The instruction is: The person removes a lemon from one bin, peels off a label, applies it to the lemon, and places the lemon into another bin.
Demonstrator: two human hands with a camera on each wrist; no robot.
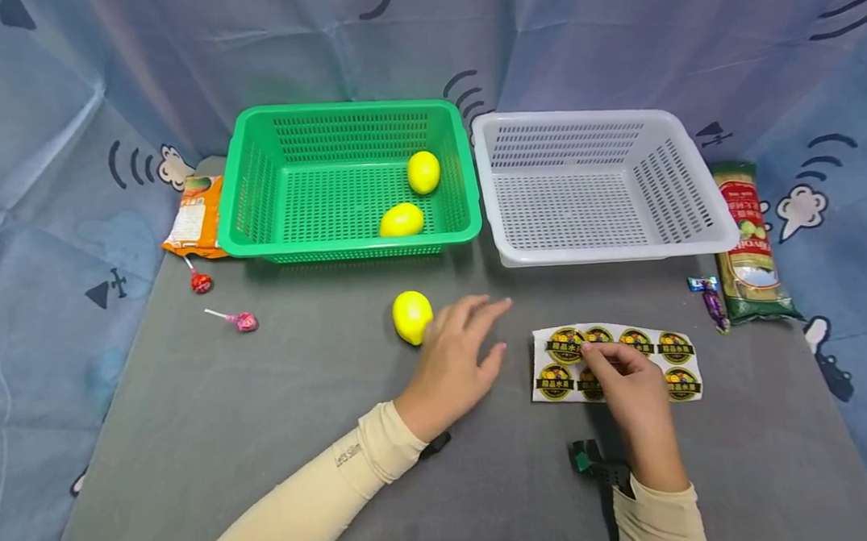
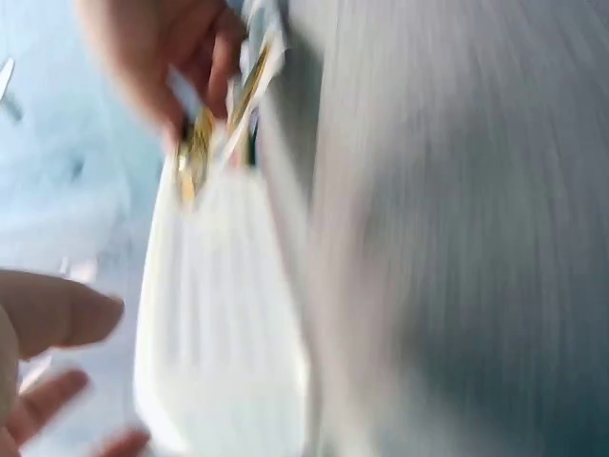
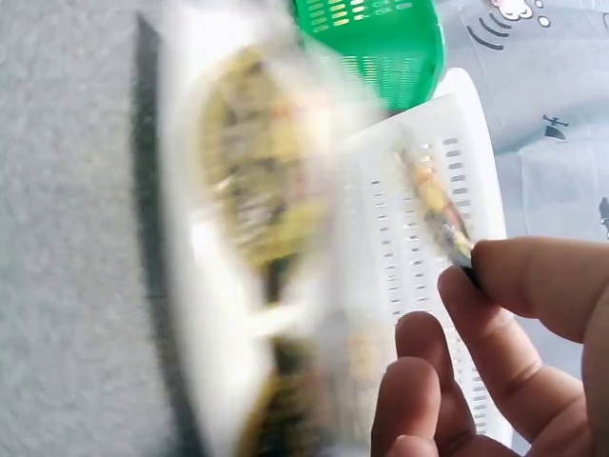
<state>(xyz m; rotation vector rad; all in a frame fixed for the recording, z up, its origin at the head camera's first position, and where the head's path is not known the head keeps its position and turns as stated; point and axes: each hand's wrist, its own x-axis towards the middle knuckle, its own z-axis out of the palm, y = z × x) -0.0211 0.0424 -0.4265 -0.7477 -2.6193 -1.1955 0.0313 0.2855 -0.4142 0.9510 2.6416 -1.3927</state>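
1. The right hand [image 1: 630,383] is resting over the sticker sheet [image 1: 615,363], which is lying flat on the grey table [image 1: 265,407] in front of the white basket [image 1: 604,184]. In the right wrist view the thumb and forefinger are pinching a single round sticker [image 3: 436,205] by its edge, lifted off the sheet.

2. The left hand [image 1: 455,358] is hovering with fingers spread and relaxed, gripping nothing, just beside a yellow lemon [image 1: 412,317] lying loose on the table. Contact with the lemon cannot be confirmed.

3. Two more lemons [image 1: 402,220] are sitting inside the green basket [image 1: 346,181]; the white basket is showing no contents.

4. Handling judgement: the sticker is looking thin, light and limp, with an adhesive back likely to curl or cling to skin, so the edge pinch is the sound hold. The sheet is light enough to be shifting unless pressed down.

5. The lemon is appearing firm, smooth and rounded, apt to roll; a grasp around its middle would be suiting it.

6. The left wrist view is blurring heavily, showing little beyond the sheet and fingers.
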